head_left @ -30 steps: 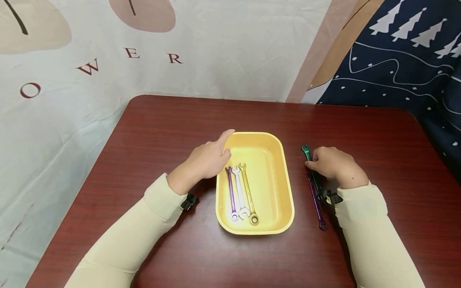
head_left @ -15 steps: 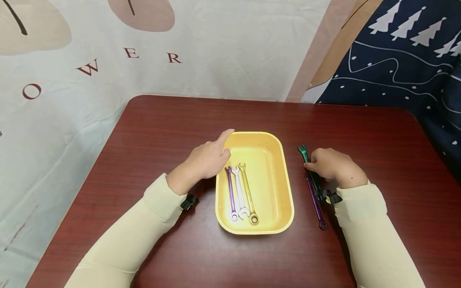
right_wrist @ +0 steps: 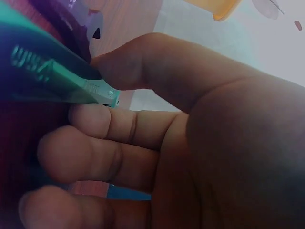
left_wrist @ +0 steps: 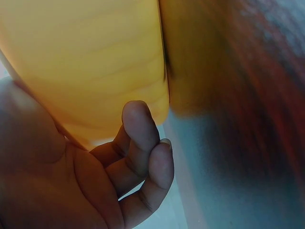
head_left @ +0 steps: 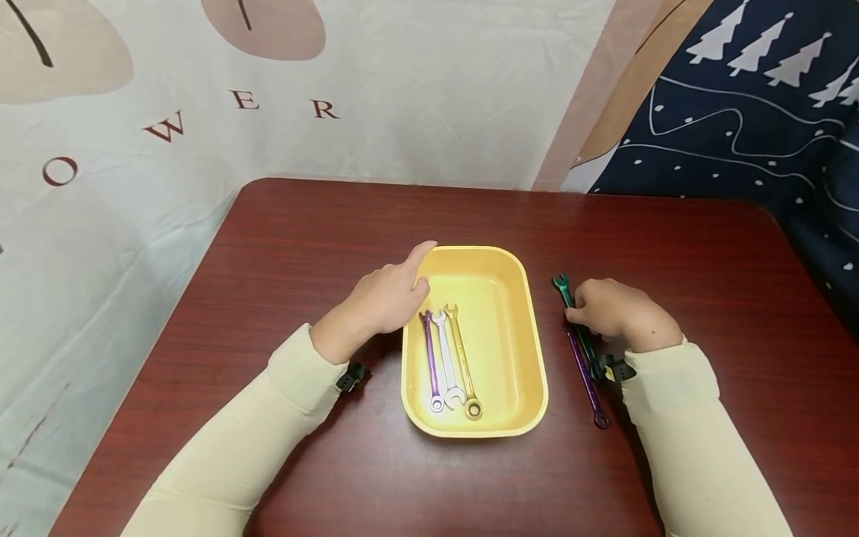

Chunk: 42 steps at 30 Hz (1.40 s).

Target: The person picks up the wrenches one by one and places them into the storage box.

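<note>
My left hand (head_left: 389, 297) holds the left rim of the yellow tray (head_left: 533, 373), thumb over the edge and index finger along it. The left wrist view shows the other fingers curled beside the tray's wall (left_wrist: 109, 57). Inside the tray lie a purple wrench (head_left: 432, 362), a silver wrench (head_left: 446, 358) and a gold wrench (head_left: 463, 362), side by side. To the right of the tray, my right hand (head_left: 620, 313) pinches a green wrench (head_left: 564, 289) between thumb and index finger. A dark purple wrench (head_left: 586, 377) lies on the table alongside it, partly hidden near the fingers.
The red-brown wooden table (head_left: 335, 224) has rounded far corners. A white printed cloth (head_left: 436, 134) hangs behind it, with a dark blue tree-patterned cloth (head_left: 725, 142) at the right. A dark strap (head_left: 353, 377) sits at the left wrist.
My right hand has shifted slightly left with the green wrench. The dark purple wrench's far end has swung left too. My left hand and the tray stay put.
</note>
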{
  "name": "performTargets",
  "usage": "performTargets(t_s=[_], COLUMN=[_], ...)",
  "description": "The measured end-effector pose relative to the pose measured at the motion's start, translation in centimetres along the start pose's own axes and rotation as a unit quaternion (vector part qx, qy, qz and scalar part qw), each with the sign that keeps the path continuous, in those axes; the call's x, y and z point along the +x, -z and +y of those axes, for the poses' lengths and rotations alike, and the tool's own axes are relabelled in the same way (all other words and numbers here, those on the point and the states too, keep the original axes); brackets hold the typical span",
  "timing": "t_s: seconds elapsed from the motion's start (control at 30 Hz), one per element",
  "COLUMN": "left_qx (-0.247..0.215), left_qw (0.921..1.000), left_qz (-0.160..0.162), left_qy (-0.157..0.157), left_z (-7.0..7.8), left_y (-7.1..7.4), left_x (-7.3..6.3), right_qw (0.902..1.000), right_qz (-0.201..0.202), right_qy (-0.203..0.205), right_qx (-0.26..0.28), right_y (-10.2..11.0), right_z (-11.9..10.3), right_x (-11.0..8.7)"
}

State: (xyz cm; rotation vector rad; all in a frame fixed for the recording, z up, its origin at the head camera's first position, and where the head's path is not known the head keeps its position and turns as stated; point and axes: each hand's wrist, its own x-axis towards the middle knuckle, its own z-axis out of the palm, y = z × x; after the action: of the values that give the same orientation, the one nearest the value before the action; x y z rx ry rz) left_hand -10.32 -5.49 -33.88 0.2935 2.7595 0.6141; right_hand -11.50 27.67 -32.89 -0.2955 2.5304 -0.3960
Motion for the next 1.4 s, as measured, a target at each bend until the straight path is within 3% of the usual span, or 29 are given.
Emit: performTargets(t_s=[0.83, 1.4], left_qx=[0.007, 0.004], left_qw=[1.0, 1.0], left_qz=[-0.001, -0.001], left_qy=[-0.002, -0.002], left_z=[0.12, -0.06], left_y=[0.01, -0.06], left_x=[0.11, 0.06], right_qw=[0.9981, 0.9994], right_qz=[0.06, 0.017], right_qy=[-0.01, 0.004], right_qx=[-0.013, 0.03], right_y=[0.22, -0.31], right_z=[-0.03, -0.32], right_x=[0.37, 0.51])
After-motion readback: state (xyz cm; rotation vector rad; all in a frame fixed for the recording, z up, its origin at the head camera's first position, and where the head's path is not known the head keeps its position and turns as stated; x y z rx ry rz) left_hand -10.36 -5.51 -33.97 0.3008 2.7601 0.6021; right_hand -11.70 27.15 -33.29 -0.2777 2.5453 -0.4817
